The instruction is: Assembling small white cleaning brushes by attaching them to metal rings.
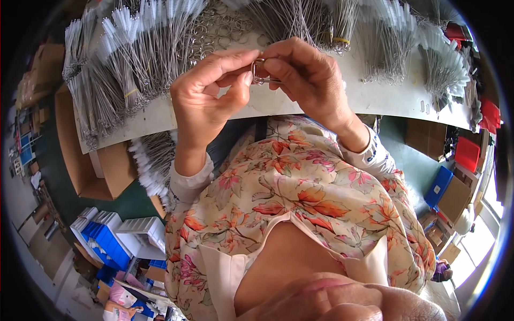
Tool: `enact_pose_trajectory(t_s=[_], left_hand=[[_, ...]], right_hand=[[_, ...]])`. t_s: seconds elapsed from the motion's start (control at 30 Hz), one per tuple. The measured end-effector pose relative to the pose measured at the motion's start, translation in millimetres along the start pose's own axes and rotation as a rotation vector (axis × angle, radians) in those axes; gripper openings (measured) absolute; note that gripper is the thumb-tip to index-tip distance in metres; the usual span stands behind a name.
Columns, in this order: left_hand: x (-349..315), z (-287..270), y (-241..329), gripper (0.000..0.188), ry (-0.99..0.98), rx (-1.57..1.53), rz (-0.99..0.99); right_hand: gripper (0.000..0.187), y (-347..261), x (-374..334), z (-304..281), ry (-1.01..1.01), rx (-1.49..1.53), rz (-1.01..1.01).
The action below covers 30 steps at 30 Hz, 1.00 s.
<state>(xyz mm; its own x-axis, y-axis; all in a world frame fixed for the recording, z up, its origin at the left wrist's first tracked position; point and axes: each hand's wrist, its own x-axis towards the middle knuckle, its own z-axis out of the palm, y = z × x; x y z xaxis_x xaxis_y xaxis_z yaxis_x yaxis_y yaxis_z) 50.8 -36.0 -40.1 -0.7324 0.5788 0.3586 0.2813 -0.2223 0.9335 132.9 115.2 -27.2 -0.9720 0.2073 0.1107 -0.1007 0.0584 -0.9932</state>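
Above the table's front edge, my left hand (209,91) and my right hand (308,77) meet with their fingertips close together. Between them is a small shiny metal ring (254,71), pinched by the thumb and fingers of both hands. Thin bent wire reaches from the ring toward my right fingers, which hide its other end. Beyond my hands lies a heap of loose metal rings (227,27). Bunches of wire-handled brushes (131,59) with white bristles lie to the left of it, and more brushes (292,24) lie behind my right hand.
The white table (353,99) curves across in front of me. More brush bundles (388,48) cover its right side. At the left stand an open cardboard box (110,174) and, lower, blue and white plastic bins (104,241). Red and blue bins (467,154) stand at the far right.
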Motion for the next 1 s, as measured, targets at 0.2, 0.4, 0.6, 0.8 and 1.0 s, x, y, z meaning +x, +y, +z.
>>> enact_pose_trajectory(t_s=[0.2,0.4,0.6,0.8,1.0], left_hand=[[-2,-5,-7,0.027,-0.030,-0.082,-0.113],[-13,-13,-35,0.024,0.060,0.138,-0.155],[-10,-21,-46,0.027,-0.154,0.593,-0.248],[83,-21,19,0.023,-0.357,0.446,-0.351],[235,70,48,0.023,-0.948,0.762,-0.175]], right_hand=[[0.007,12,2,2,-0.035,-0.152,-0.148],[0.027,44,-7,4,0.005,-0.644,-0.380],[0.024,113,1,11,-0.163,-0.856,-0.678],[0.019,60,5,-46,-0.126,-0.438,-0.897],[0.027,9,15,-291,0.600,-1.005,-0.459]])
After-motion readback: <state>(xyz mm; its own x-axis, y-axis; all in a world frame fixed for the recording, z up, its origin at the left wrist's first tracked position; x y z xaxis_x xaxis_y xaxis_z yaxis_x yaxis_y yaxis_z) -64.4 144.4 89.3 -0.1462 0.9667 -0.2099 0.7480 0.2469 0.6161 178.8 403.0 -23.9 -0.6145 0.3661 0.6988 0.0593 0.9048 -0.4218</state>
